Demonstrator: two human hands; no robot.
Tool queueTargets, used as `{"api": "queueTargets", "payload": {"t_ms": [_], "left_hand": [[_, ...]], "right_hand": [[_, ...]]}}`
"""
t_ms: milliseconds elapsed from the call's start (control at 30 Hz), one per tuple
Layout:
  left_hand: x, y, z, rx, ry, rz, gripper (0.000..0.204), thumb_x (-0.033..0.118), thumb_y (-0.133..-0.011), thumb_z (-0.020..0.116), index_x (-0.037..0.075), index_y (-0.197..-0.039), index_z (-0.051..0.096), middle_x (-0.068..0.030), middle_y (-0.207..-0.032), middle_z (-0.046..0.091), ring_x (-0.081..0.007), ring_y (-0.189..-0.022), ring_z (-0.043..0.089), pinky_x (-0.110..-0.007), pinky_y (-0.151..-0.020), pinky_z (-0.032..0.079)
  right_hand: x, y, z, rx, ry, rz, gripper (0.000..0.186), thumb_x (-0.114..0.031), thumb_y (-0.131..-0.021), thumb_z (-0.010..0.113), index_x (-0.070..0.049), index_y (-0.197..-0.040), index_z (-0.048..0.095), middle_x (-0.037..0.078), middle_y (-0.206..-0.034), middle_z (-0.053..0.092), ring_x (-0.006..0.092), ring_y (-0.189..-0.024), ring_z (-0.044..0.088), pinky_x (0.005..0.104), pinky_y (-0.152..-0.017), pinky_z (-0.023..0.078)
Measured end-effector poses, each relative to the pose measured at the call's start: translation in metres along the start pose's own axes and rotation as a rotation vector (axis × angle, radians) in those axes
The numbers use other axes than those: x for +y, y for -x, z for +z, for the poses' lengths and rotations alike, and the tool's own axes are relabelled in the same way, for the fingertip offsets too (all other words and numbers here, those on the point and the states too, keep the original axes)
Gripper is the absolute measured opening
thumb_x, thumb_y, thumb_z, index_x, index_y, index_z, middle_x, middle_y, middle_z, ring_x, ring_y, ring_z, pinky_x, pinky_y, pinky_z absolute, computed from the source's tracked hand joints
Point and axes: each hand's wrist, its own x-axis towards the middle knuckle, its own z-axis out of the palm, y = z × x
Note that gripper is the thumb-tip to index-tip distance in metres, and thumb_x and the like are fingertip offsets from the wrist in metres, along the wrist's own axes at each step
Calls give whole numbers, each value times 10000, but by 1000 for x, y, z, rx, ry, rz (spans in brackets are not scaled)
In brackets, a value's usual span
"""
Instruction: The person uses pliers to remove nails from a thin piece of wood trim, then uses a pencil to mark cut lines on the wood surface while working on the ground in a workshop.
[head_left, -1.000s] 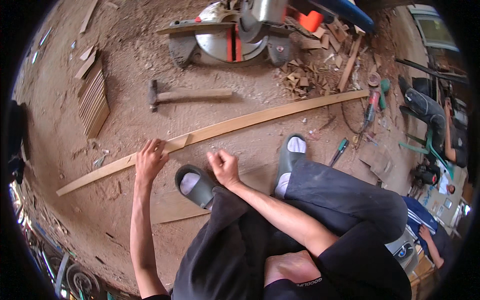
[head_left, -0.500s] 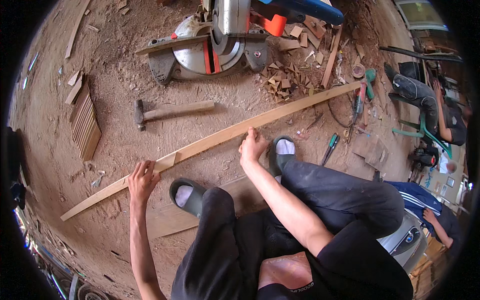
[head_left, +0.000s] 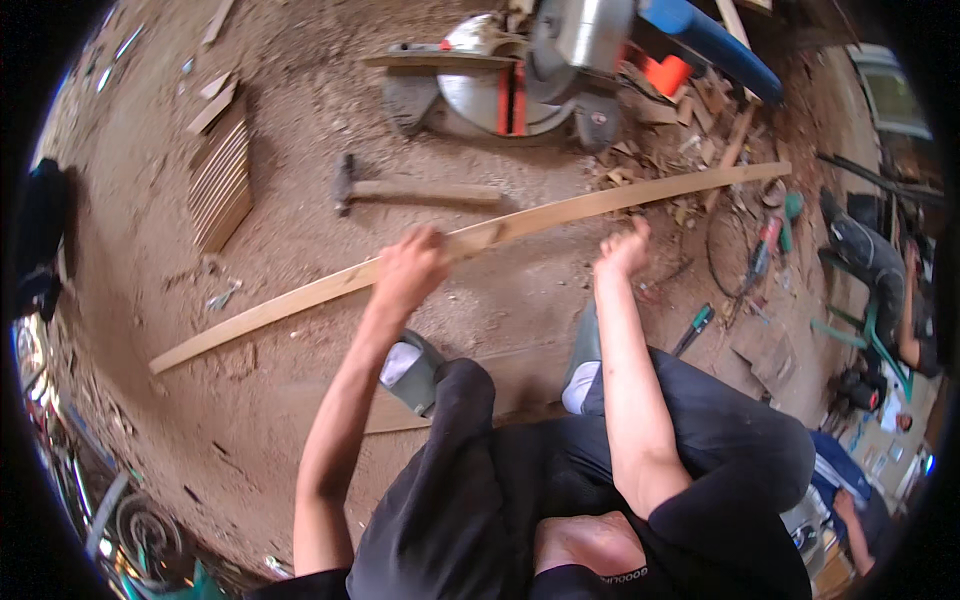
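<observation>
A long, thin wooden strip (head_left: 590, 205) runs slantwise over the dirt floor, its left end nearer me. My left hand (head_left: 412, 262), blurred, curls its fingers over the middle of the strip. Just right of those fingers a slanted darker mark or piece end shows on the wood. My right hand (head_left: 625, 248) is held closed just on the near side of the strip, seemingly apart from it; what its fingers hold, if anything, is hidden. Beyond the strip lies a hammer (head_left: 425, 190) with a wooden handle.
A mitre saw (head_left: 510, 95) stands at the far side, with wood offcuts (head_left: 690, 110) to its right. Cut strips (head_left: 225, 185) are stacked at left. A red and green power tool (head_left: 768, 242) and a green-handled tool (head_left: 695, 328) lie at right. Another person (head_left: 870, 250) sits beyond.
The view has shifted, so the scene sits further right and higher. My left hand has moved right along the strip to its middle. My right hand has also moved right.
</observation>
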Motion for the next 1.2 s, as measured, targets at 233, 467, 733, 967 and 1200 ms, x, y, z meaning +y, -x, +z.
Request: {"api": "queueTargets", "payload": {"t_ms": [233,467,733,967,1200], "left_hand": [[60,-47,45,-7,-86,50,133,92,-794,627,-3,-814,718,-143,-1123,635,-258,-1033,651,-370,-684,601],[77,-52,41,-4,-185,28,83,115,-749,663,69,-768,730,-94,-998,625,-222,-993,642,-331,-659,578],[87,-49,44,-27,-394,-1,101,156,-740,677,122,-798,753,-60,-865,623,-182,-854,640,-253,-644,534],[88,-54,41,-36,-420,50,104,156,-713,679,134,-784,752,-41,-851,617,-159,-835,624,-237,-621,515],[86,-53,53,136,-421,93,74,162,-693,686,159,-751,732,-19,-860,600,-145,-839,610,-230,-604,496]], "right_hand": [[100,89,-109,-727,928,-543,214,-181,-919,658,10,-822,665,89,-678,636,108,-644,573,326,-599,464],[138,147,-100,-1443,1188,-195,354,-282,-965,543,25,-1120,623,267,-1064,678,366,-1061,643,431,-827,480],[132,189,-32,-1148,730,-142,360,-309,-1079,422,-72,-809,455,13,-718,360,139,-684,370,309,-664,376],[198,142,-34,-916,759,-353,328,-312,-1069,466,-92,-827,491,-30,-745,390,98,-695,356,278,-648,361],[229,114,-45,-850,879,-552,327,-328,-1065,475,-88,-846,509,-22,-779,400,109,-734,364,278,-693,376]]}}
